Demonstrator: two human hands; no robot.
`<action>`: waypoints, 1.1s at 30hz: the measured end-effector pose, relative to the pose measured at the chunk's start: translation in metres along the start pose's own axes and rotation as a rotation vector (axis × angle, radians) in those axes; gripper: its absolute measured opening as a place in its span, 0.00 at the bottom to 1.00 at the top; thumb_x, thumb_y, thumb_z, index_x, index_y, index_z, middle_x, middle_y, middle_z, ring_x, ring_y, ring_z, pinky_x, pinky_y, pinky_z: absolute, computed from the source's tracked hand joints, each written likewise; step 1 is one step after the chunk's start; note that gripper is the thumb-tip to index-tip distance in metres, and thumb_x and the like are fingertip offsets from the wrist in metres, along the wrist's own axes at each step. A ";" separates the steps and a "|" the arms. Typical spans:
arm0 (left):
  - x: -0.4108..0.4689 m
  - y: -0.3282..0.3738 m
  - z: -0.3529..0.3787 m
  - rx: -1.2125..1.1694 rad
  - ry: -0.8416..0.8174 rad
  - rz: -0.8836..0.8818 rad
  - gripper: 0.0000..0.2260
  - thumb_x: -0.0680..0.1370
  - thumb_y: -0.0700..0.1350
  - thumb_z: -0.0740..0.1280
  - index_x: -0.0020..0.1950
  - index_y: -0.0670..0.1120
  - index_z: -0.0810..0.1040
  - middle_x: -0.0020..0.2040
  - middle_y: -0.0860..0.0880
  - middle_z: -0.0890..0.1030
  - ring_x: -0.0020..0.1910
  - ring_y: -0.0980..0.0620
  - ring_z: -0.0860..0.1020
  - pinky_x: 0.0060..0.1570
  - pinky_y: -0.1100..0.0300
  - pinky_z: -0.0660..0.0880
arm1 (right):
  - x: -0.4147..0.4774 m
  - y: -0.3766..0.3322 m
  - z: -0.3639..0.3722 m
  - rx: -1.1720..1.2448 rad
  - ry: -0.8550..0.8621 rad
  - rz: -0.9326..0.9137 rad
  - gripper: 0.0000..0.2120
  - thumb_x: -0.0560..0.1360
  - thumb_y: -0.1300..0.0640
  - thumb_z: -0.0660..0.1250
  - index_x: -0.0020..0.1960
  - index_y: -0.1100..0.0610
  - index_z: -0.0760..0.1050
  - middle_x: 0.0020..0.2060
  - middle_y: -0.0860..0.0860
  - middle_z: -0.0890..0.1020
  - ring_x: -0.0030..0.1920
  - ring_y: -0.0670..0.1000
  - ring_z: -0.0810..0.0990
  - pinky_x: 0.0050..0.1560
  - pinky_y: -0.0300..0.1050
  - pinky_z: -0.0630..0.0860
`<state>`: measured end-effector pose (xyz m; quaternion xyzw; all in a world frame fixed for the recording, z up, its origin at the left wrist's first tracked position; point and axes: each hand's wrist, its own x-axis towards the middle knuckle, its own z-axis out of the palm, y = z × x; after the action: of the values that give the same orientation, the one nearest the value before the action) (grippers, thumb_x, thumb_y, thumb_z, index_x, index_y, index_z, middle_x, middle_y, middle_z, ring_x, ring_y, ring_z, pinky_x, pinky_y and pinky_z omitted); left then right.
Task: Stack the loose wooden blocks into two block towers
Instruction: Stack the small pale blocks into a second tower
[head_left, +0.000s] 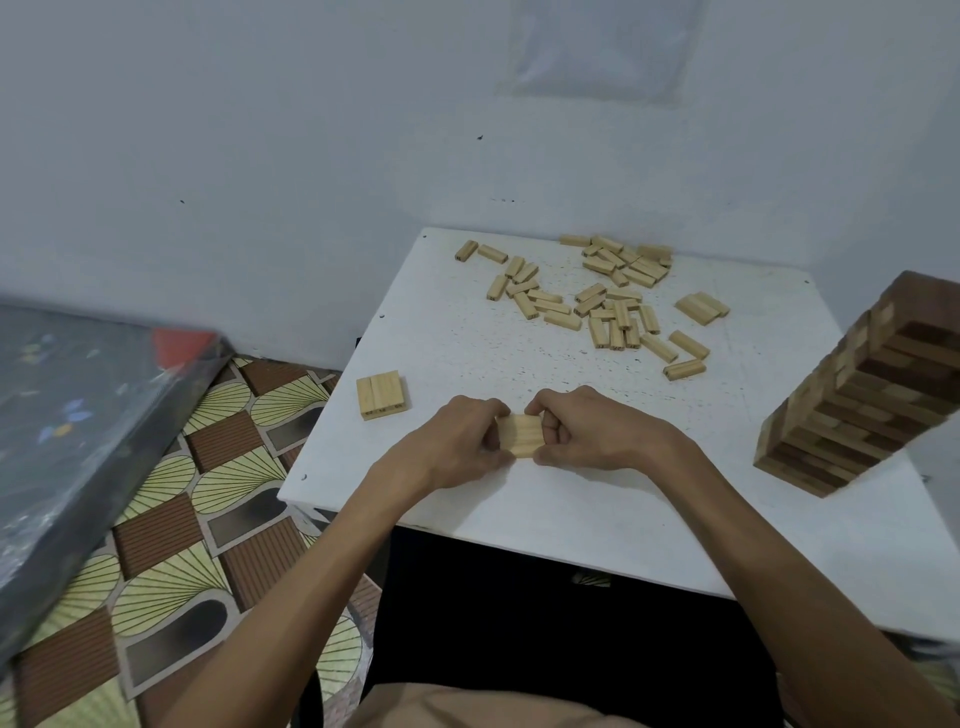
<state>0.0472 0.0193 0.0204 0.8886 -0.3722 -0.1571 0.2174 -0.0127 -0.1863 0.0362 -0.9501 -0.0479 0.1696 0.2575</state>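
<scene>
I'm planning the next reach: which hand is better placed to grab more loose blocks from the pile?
Probably the right hand: the loose pile lies beyond and to its side, while the left hand sits farther away. Both grip the block row.

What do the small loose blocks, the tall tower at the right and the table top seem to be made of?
Loose blocks: pale, unvarnished-looking wood; grain lines visible. Tower: wood, light and dark brown pieces mixed, matte. Table top: probably white painted or laminated board; dark speckles, core not visible.

No text, label, brand, number or sign can be read on anything in view
</scene>
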 end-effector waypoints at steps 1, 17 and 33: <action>0.000 0.001 -0.001 0.004 -0.012 -0.003 0.20 0.79 0.47 0.72 0.69 0.43 0.75 0.47 0.51 0.80 0.43 0.52 0.76 0.45 0.58 0.74 | 0.000 0.000 0.000 -0.003 -0.001 0.001 0.20 0.77 0.53 0.73 0.67 0.52 0.72 0.47 0.47 0.81 0.45 0.48 0.81 0.53 0.53 0.80; -0.010 -0.012 0.006 0.098 0.173 0.128 0.17 0.75 0.53 0.73 0.64 0.53 0.79 0.61 0.54 0.78 0.60 0.52 0.72 0.57 0.54 0.73 | 0.001 0.003 0.002 0.017 0.010 0.007 0.21 0.77 0.53 0.74 0.67 0.53 0.73 0.46 0.47 0.81 0.45 0.48 0.81 0.52 0.52 0.80; -0.006 -0.021 0.005 -0.085 0.221 0.131 0.16 0.67 0.50 0.79 0.53 0.52 0.80 0.50 0.56 0.77 0.48 0.61 0.70 0.46 0.68 0.65 | -0.004 0.018 0.027 0.002 0.320 -0.326 0.13 0.73 0.52 0.73 0.55 0.45 0.75 0.54 0.37 0.75 0.57 0.43 0.73 0.48 0.33 0.68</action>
<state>0.0533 0.0357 0.0067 0.8643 -0.3961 -0.0595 0.3041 -0.0253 -0.1895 0.0067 -0.9443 -0.1590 -0.0269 0.2869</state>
